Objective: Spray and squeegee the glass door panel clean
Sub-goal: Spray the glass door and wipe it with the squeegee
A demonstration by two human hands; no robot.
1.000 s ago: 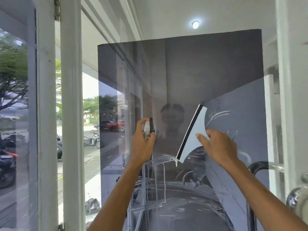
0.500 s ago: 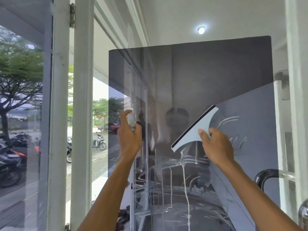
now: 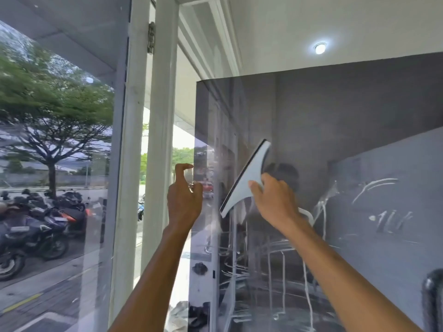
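Right hand (image 3: pixel 275 200), its arm reaching up from 5 o'clock, grips the white squeegee (image 3: pixel 247 180), blade slanting 7-to-1 o'clock on the glass door panel (image 3: pixel 347 144). At its 9 o'clock, left hand (image 3: pixel 184 204) curls, index hooked, seemingly round a spray bottle (image 3: pixel 191 186).

Head view, items listed left to right.
- Parked motorcycles (image 3: pixel 36 226) and tree (image 3: pixel 50 121): far left, outside, behind the side glass.
- White door frame post (image 3: pixel 160 140) with metal hinge (image 3: pixel 151 38) near its top.
- Left hand (image 3: pixel 183 200): raised at the panel's left edge, fingers curled round a small clear spray bottle (image 3: pixel 191 185), mostly hidden; forefinger hooked above it.
- Glass door panel (image 3: pixel 335 116): dark-tinted, white streaks and drips across its lower half.
- Squeegee (image 3: pixel 247 178): white, black blade edge, tilted diagonally, lying against the glass.
- Right hand (image 3: pixel 273 200): grips the squeegee's handle.
- Ceiling light (image 3: pixel 320 47): lit, upper right.
- Dark curved door handle (image 3: pixel 431 298): near right corner.
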